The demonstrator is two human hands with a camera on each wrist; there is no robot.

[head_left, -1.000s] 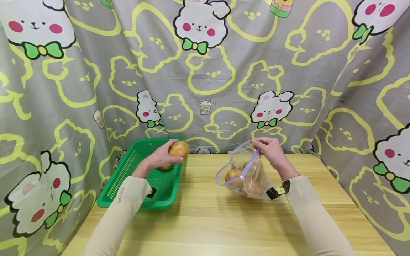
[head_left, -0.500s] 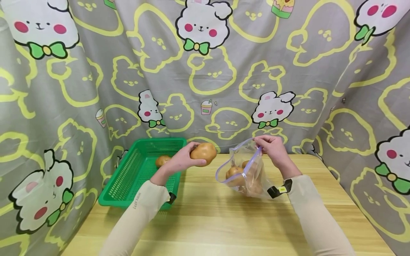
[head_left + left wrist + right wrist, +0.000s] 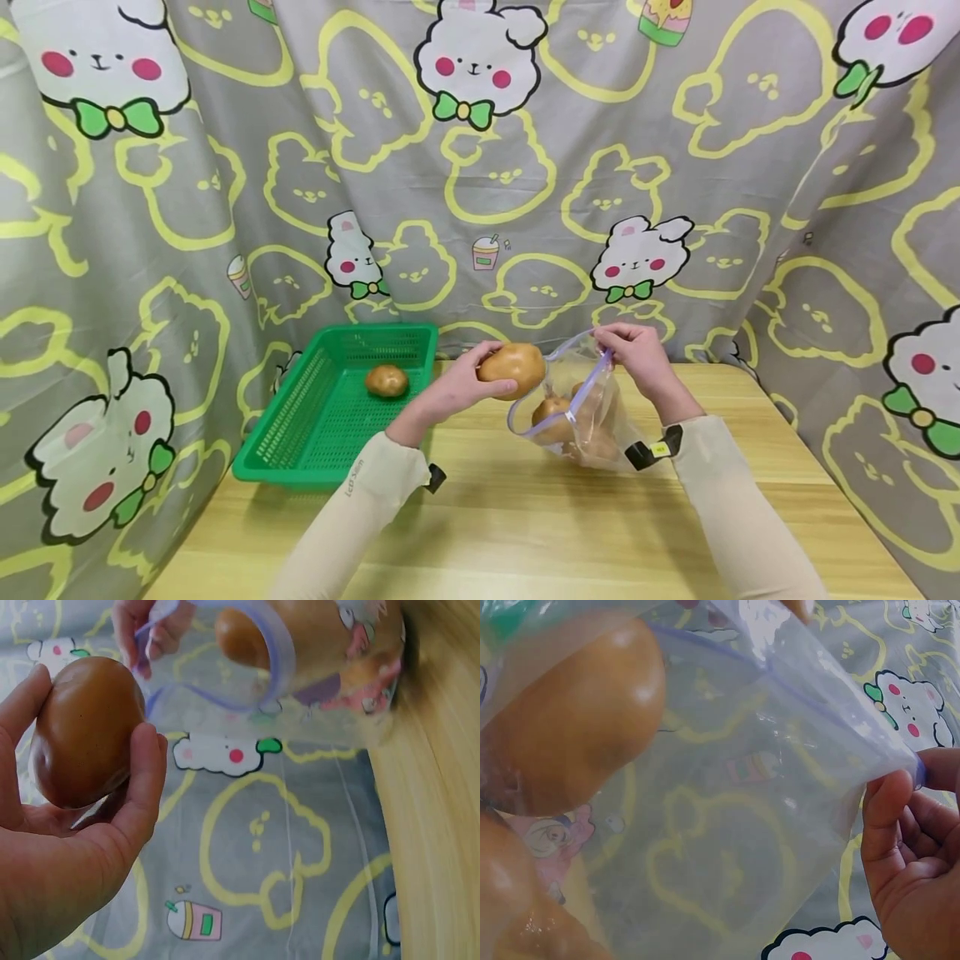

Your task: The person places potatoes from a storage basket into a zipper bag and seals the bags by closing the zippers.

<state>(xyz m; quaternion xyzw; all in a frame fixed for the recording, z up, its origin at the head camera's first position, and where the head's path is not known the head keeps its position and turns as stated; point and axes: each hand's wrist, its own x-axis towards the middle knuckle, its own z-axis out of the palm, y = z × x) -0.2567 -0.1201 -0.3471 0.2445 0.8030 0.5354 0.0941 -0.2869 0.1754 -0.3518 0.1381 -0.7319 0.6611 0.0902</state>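
Observation:
My left hand [image 3: 459,387] grips a smooth brown potato [image 3: 513,370], thumb on one side and fingers on the other. The potato is at the left of the mouth of a clear zip bag [image 3: 609,417] with a purple-edged opening. Thumb and fingers of my right hand [image 3: 639,357] pinch the bag's upper rim, and the mouth gapes toward the left. Inside the bag lie several potatoes [image 3: 577,712], partly blurred by the plastic. In the left wrist view the held potato [image 3: 90,731] stands apart from the purple rim [image 3: 281,652].
A green perforated basket [image 3: 330,433] stands on the wooden table [image 3: 495,525] at the left, with one potato [image 3: 387,381] inside. A grey cartoon-print curtain [image 3: 510,292] hangs behind the table and along both sides.
My left hand has carried the potato out from above the basket, rightward to the bag's mouth. My right hand keeps its pinch on the rim, nearly still.

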